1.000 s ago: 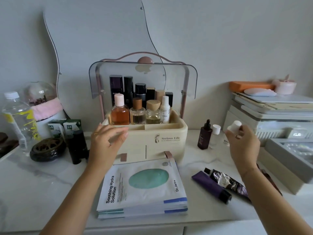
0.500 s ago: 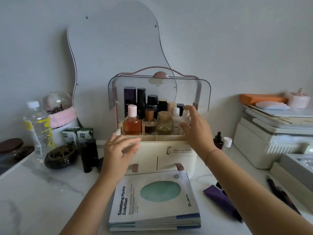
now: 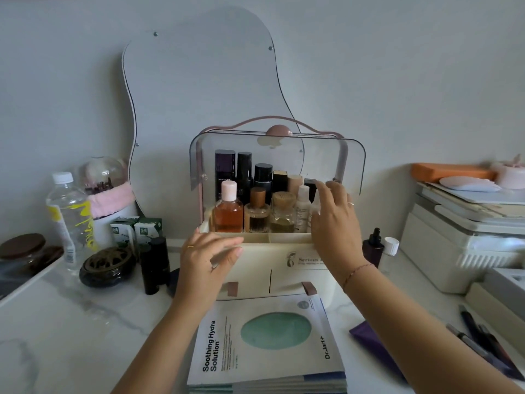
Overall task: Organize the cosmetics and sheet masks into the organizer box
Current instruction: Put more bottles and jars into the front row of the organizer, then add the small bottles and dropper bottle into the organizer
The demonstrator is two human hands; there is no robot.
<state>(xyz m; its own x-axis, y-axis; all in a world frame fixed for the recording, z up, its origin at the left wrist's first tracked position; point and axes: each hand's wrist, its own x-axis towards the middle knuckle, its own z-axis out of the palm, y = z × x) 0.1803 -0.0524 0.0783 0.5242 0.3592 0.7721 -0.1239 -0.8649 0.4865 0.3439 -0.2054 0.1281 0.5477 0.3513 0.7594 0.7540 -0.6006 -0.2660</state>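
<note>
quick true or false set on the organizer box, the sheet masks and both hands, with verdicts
1. The clear lid of the cream plastic organizer box is flipped up. True.
2. The stack of white sheet mask packets lies inside the box. False: it lies on the white marble counter in front of the box.
3. The dark dropper bottle stands on the counter to the right of the box. True.
4. The left hand grips the pink-capped bottle of orange liquid. False: that bottle stands in the box's front row, and the left hand holds nothing, its fingers at the box's front edge.
5. The right hand reaches into the right end of the box. True.
</note>
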